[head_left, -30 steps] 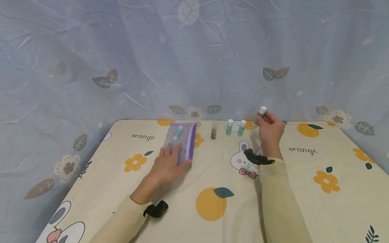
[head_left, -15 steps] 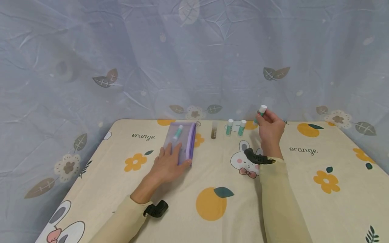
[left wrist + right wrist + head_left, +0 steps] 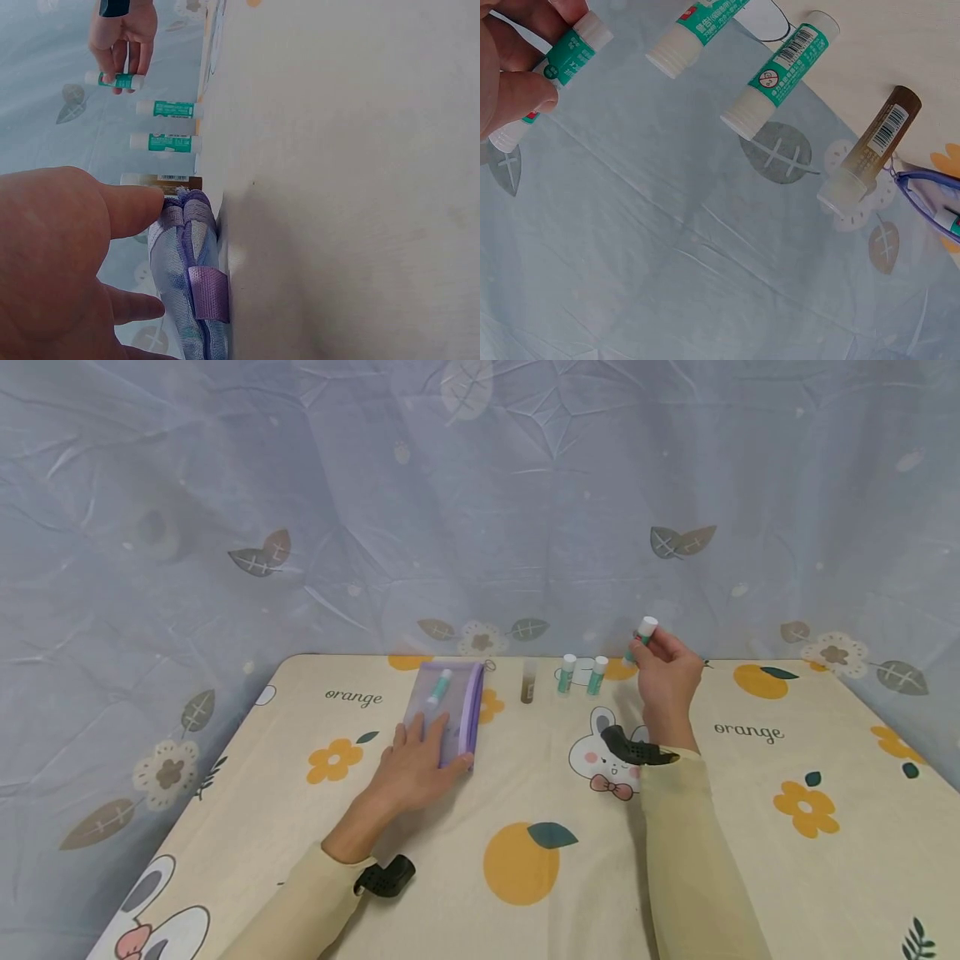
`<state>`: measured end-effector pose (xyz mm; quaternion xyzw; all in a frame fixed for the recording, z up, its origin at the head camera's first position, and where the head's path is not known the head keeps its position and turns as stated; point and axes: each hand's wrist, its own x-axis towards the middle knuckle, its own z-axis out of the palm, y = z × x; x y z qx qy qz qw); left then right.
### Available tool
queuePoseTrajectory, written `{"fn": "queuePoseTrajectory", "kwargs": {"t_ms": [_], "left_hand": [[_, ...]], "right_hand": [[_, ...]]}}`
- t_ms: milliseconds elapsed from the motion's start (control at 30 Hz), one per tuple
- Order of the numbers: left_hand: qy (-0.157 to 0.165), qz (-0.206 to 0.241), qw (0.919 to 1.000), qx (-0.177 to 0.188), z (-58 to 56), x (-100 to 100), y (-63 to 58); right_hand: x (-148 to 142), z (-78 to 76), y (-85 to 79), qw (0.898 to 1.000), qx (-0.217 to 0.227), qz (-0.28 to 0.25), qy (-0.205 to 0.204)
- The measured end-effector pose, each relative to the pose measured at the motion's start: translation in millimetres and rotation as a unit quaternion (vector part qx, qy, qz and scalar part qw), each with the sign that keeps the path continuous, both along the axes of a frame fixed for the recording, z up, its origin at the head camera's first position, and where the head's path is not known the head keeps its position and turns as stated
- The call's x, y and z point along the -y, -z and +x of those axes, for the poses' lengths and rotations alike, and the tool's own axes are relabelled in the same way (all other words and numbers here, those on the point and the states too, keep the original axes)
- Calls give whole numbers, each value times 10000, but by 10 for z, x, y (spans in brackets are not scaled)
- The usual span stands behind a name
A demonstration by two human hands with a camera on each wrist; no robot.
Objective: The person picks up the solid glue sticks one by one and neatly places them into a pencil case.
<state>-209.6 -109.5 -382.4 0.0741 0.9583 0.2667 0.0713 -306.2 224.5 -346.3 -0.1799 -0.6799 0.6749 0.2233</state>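
My right hand (image 3: 667, 681) pinches a green-and-white glue stick (image 3: 644, 635) between thumb and fingers, tilted and raised over the far edge of the table. Its white cap points up in the head view. With fingers spread, my left hand (image 3: 411, 774) rests on a purple mesh zip pouch (image 3: 471, 710), thumb at its near right corner. A glue stick (image 3: 440, 687) shows through the mesh. Between the hands stand two more green glue sticks, the left one (image 3: 566, 675) and the right one (image 3: 597, 677), beside a brown tube with a clear cap (image 3: 528, 683).
A cream tablecloth (image 3: 750, 793) printed with oranges, flowers and rabbits covers the table. Right behind its far edge hangs a grey-blue patterned curtain (image 3: 480, 510). The pouch's zip pull ring (image 3: 490, 666) lies at its far right corner.
The glue stick in my right hand has risen slightly. My left hand, the pouch and the standing sticks have kept their places.
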Motion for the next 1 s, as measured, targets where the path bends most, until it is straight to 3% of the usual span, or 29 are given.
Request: {"fn": "queuePoseTrajectory", "kwargs": {"t_ms": [1000], "left_hand": [[24, -15, 10000, -16, -5, -1, -6]], "right_hand": [[266, -6, -83, 9984, 55, 446, -352]]}}
